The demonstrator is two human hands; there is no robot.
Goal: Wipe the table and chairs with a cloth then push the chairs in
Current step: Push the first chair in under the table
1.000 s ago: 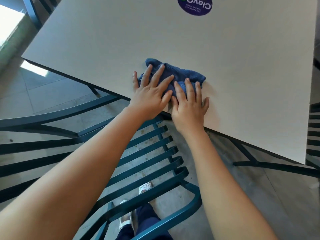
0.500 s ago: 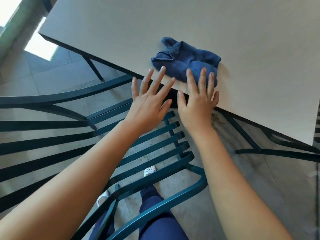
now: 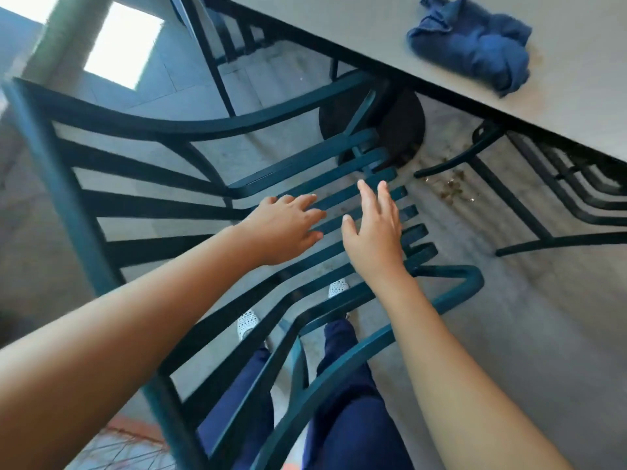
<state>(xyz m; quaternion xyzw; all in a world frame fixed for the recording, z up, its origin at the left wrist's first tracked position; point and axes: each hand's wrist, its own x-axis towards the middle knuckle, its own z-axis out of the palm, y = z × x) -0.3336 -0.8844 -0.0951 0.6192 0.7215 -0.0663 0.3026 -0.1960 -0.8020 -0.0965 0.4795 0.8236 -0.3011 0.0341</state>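
- Two hands of mine hang over the slatted seat of the teal chair (image 3: 339, 198), both arms stretched forward and down from the lower corners of the view.
- My left hand (image 3: 281, 228) is palm down, fingers loosely spread and slightly bent, fingertips over the seat slats; it grips nothing. Whether it touches the slats I cannot tell.
- My right hand (image 3: 373, 232) is tilted on edge, fingers straight and close together, thumb out to the left, and it holds nothing.
- The hands sit just beside each other, a narrow gap between them.
- The blue cloth (image 3: 475, 45) lies crumpled on the bench (image 3: 576, 96) at upper right, near the bench's front edge and well apart from both hands.
- That dark front edge runs diagonally from top centre down to the right edge of the view; the front of the chair seat reaches under it, near the round dark bench base (image 3: 403, 130).
- A second chair (image 3: 543, 198) stands to the right, partly under the bench, with bare grey floor (image 3: 509, 334) between the two chairs.
- Crumbs (image 3: 451, 189) are scattered on the floor near that second chair's leg.
- The curved armrest of my chair sweeps along the left; my legs and white shoes show through the backrest slats below.
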